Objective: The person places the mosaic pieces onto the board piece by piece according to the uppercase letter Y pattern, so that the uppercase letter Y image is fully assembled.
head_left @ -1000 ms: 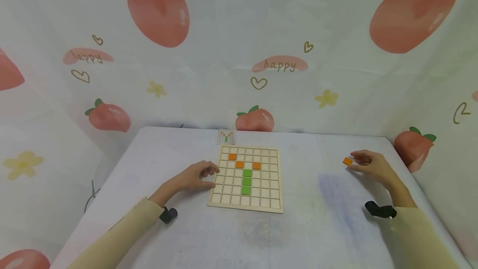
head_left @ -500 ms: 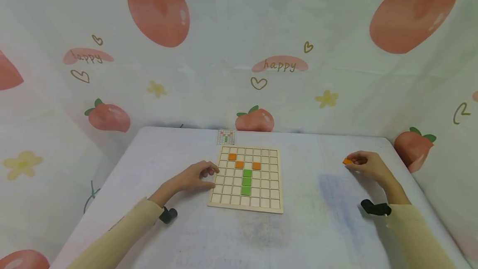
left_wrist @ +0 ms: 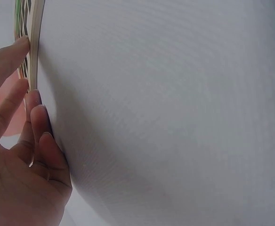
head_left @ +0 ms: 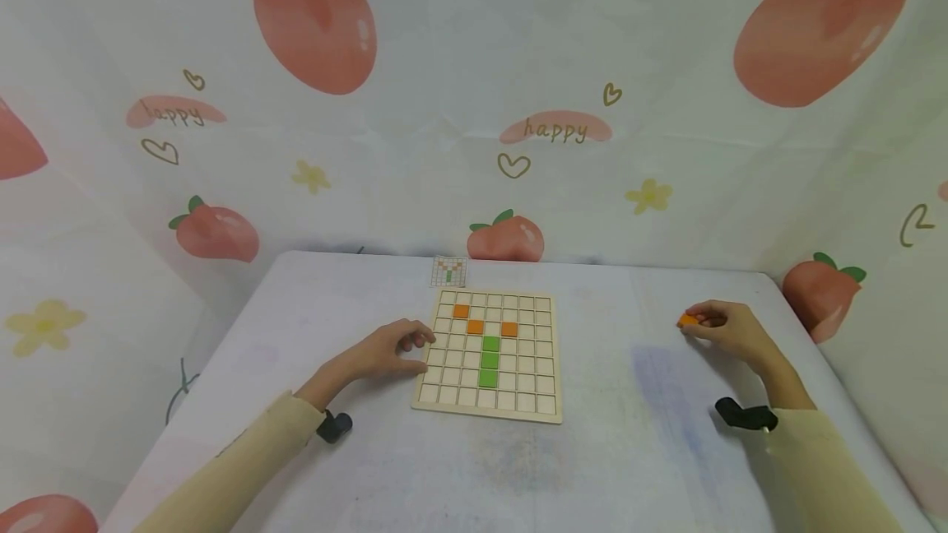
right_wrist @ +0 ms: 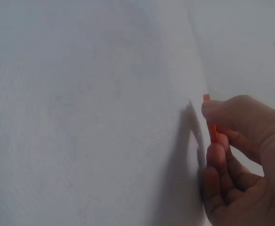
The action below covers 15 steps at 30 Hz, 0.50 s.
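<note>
My right hand [head_left: 733, 331] pinches a small orange square tile [head_left: 687, 320] between thumb and fingertips at the right of the table. In the right wrist view that tile [right_wrist: 213, 133] shows as a thin edge-on strip. A pale wooden grid board [head_left: 544, 405] lies in the middle, with three orange tiles [head_left: 476, 326] and three green tiles [head_left: 490, 360] in its squares. My left hand [head_left: 385, 348] rests at the board's left edge, fingers loosely bent. In the left wrist view, its thumb and index fingertips touch the board's edge [left_wrist: 34, 56].
Behind the board lies a small card [head_left: 448, 271] printed with a grid of coloured squares. A white table [head_left: 592, 467] carries everything, with a fruit-patterned cloth [head_left: 429, 64] hanging behind it and at both sides.
My right hand has moved slightly left and its thumb and fingers have closed on the orange tile, which has shifted a little. The left hand and the board stay put.
</note>
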Motion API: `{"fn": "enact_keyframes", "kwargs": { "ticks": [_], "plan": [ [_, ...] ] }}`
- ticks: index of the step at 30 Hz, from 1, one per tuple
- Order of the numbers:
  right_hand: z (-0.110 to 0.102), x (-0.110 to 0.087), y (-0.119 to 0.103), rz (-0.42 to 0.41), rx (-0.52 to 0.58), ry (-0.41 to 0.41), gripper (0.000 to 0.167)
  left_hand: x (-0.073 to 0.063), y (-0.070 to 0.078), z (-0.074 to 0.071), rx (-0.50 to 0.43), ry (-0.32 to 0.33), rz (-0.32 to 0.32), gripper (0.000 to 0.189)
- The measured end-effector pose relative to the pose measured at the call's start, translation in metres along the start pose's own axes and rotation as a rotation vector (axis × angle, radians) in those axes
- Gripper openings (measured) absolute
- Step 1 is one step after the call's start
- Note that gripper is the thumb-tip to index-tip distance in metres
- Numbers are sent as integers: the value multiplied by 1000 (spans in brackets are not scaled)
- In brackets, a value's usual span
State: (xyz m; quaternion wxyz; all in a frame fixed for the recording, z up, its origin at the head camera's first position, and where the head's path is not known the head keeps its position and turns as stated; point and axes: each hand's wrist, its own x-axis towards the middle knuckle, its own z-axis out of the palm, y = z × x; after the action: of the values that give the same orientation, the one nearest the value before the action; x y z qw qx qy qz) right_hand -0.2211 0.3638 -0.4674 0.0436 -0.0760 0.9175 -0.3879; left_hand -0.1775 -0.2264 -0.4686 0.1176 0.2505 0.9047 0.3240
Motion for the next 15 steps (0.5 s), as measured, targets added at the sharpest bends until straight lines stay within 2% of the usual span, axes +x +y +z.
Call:
{"fn": "enact_keyframes", "kwargs": {
  "ticks": [4, 11, 15],
  "plan": [
    [0, 0, -5, -32, 27, -24, 40, 0, -1, 1, 8, -1, -4, 42],
    [8, 2, -14, -196, 116, -54, 30, 0, 0, 0, 1, 2, 4, 42],
    [15, 5, -23, -238, 159, -83, 29, 0, 0, 0, -3, 2, -9, 42]
  ]
}}
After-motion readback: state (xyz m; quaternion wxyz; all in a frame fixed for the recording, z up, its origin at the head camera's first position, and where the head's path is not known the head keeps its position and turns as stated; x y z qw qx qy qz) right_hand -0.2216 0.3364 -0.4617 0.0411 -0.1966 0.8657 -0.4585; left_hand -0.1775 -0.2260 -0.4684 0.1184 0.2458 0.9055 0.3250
